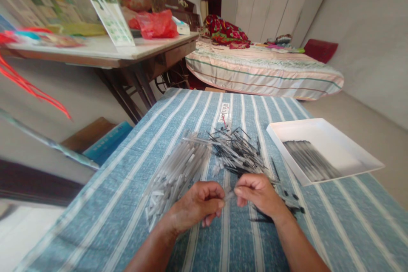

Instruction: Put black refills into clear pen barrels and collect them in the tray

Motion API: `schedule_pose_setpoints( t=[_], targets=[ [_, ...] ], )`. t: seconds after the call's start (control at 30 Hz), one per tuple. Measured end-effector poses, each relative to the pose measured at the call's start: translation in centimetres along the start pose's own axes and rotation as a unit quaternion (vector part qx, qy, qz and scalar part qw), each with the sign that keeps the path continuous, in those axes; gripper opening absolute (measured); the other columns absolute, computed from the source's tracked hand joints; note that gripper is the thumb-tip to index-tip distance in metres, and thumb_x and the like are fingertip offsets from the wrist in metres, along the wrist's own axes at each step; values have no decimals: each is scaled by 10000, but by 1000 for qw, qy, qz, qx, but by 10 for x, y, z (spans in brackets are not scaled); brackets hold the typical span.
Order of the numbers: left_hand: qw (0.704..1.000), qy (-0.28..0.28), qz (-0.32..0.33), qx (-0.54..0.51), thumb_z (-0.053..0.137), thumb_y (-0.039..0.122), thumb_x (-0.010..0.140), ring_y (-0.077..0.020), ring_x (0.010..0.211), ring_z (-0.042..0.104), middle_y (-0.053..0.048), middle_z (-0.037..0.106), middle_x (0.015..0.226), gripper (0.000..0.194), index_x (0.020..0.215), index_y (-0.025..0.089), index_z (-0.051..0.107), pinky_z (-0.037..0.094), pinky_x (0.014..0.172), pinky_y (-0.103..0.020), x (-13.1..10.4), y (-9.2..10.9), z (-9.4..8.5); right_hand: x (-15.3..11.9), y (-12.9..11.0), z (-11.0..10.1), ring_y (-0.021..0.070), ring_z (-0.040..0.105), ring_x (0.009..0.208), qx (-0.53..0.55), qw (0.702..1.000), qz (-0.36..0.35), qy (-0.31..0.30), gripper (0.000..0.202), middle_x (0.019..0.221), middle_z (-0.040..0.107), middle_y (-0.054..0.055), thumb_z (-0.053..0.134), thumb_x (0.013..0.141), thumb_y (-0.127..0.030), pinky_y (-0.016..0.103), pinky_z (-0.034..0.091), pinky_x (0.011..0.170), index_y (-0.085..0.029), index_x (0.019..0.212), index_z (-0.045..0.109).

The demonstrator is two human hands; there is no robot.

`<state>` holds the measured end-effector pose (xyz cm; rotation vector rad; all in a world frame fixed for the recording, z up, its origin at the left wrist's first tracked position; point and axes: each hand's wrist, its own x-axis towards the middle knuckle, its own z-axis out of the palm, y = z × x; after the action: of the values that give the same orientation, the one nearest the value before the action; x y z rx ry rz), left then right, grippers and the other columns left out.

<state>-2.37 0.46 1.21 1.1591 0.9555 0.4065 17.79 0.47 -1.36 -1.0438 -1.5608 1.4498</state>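
My left hand (202,202) and my right hand (256,191) face each other low over the cloth, fingers pinched. Between their fingertips is a small translucent plastic pen part (228,194); its far ends are hidden in the fingers and its outline is blurred. Left of the hands lies a heap of clear pen barrels (183,163), roughly side by side. Just beyond my right hand spreads a tangled pile of thin black and clear pen refills (237,151). Small black pieces (295,197) are scattered to the right of that hand.
A white open box (344,140) at the right holds a row of dark slim pens (307,159). Under everything is a blue striped tablecloth (121,204). A paper strip with lettering (224,112) lies toward the far edge. A side table (143,49) and a bed (264,68) stand beyond.
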Motion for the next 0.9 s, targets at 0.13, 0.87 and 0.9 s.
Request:
schedule_pose_setpoints(
  t=[0.13,0.87,0.9],
  targets=[
    [999,17,10,33,605,246,685,-40,383,419,83,488,505,146,733,153,503,307,375,-152,0,0,2,1,-2,3,90,510,412,-79,997,16,-4,376,454,578,-8,545,826,-396,190,389,447,-162,533,520],
    [999,18,21,29,603,237,670,-40,382,420,85,479,520,153,749,151,505,313,371,-156,-1,-4,5,-3,-1,3,94,483,430,-175,984,9,-2,449,436,511,-23,463,859,-441,204,364,481,-172,500,482],
    [999,20,20,29,603,240,670,-38,383,420,87,476,520,154,751,151,505,311,372,-153,-1,-4,5,-3,-1,3,93,476,423,-173,985,10,1,471,426,500,-23,448,863,-452,205,359,474,-173,484,468]
  ],
)
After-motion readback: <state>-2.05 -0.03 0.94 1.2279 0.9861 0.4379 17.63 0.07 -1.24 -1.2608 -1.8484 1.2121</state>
